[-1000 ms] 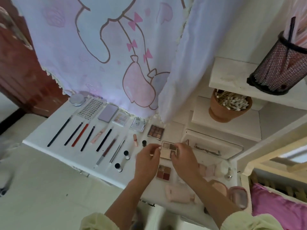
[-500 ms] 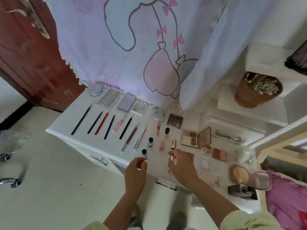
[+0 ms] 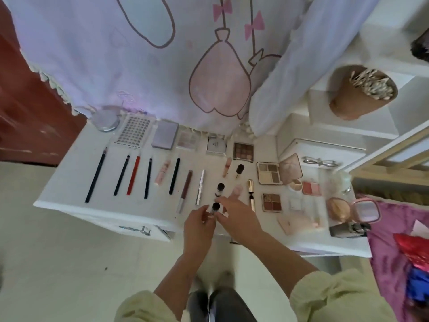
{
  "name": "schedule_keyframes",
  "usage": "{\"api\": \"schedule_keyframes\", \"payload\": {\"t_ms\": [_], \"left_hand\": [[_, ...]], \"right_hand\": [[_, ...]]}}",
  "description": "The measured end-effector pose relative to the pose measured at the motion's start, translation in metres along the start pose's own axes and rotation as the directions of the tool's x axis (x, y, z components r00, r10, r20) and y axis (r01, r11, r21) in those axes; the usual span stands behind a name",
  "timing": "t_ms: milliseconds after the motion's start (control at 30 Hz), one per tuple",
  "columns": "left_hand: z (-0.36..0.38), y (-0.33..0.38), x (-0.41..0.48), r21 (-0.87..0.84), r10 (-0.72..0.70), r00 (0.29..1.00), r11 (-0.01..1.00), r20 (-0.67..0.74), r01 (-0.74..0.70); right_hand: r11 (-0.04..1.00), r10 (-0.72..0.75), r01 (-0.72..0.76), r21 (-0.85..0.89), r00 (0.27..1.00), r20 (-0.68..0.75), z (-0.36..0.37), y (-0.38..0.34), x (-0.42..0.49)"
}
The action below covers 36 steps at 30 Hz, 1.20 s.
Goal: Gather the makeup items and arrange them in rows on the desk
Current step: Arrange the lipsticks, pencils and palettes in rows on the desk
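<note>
Lower centre of the frame: the left hand (image 3: pixel 199 225) pinches a small black-capped vial (image 3: pixel 215 207) by its lower body, thumb and fingers curled round it. The right hand (image 3: pixel 235 216) sits just beside the vial on its right with the fingers loosely spread. Whether it also grips the vial cannot be told.

Location: the vial stands between the two hands at the front edge of the bench (image 3: pixel 69 196), cap pointing up the frame.

Handling, as a judgement: the vial looks light, rigid and smooth-sided, probably glass or hard plastic. It would roll if laid down and could chip if dropped off the near edge. The body below the cap is the sound place to hold; the cap may turn or pull free.

Just above it, a second vial (image 3: pixel 219 189) lies in line, and a gold tube (image 3: pixel 251 194) lies to the right. Further left, pencils (image 3: pixel 133 175) lie in a neat row. Above these, palettes (image 3: pixel 243 150) form the far row under the curtain (image 3: pixel 162 66). The right end of the bench appears unsorted.
</note>
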<state>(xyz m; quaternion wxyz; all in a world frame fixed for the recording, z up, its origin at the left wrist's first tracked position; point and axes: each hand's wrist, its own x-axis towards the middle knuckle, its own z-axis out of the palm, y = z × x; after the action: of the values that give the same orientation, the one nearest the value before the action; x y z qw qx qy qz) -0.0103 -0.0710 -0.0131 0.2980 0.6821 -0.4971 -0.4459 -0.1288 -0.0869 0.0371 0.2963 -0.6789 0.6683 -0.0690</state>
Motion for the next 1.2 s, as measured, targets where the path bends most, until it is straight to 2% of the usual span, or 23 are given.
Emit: {"api": "schedule_keyframes", "payload": {"t_ms": [200, 300, 433, 667, 900, 1033, 1200], "left_hand": [[0.004, -0.001, 0.003, 0.018, 0.047, 0.999, 0.999, 0.028, -0.048], [0.003, -0.002, 0.003, 0.023, 0.086, 0.996, 0.996, 0.024, -0.087], [0.001, 0.001, 0.005, 0.142, 0.159, 0.985, 0.976, 0.061, -0.166], [-0.011, 0.020, 0.017, 0.202, 0.267, 0.956, 0.937, 0.121, -0.287], [-0.016, 0.032, 0.024, 0.169, 0.260, 0.937, 0.938, 0.233, -0.302], [-0.019, 0.040, 0.025, 0.203, 0.258, 0.914, 0.922, 0.314, -0.330], [-0.025, 0.044, 0.027, 0.220, 0.246, 0.897, 0.914, 0.367, -0.340]], "right_hand": [[1.000, -0.022, 0.022, 0.010, 1.000, 0.013, 0.007, 0.006, 0.008], [0.995, -0.001, 0.006, 0.101, 0.999, -0.054, 0.011, 0.011, 0.007], [0.961, 0.088, -0.048, 0.272, 0.987, -0.136, 0.007, 0.011, 0.005], [0.902, 0.154, -0.077, 0.426, 0.977, -0.148, -0.011, 0.008, 0.009], [0.911, 0.203, -0.151, 0.384, 0.974, -0.097, -0.031, 0.008, 0.015], [0.948, 0.167, -0.140, 0.285, 0.983, -0.074, -0.040, 0.009, 0.016], [0.958, 0.042, -0.046, 0.282, 0.999, 0.019, -0.050, 0.011, 0.011]]}}
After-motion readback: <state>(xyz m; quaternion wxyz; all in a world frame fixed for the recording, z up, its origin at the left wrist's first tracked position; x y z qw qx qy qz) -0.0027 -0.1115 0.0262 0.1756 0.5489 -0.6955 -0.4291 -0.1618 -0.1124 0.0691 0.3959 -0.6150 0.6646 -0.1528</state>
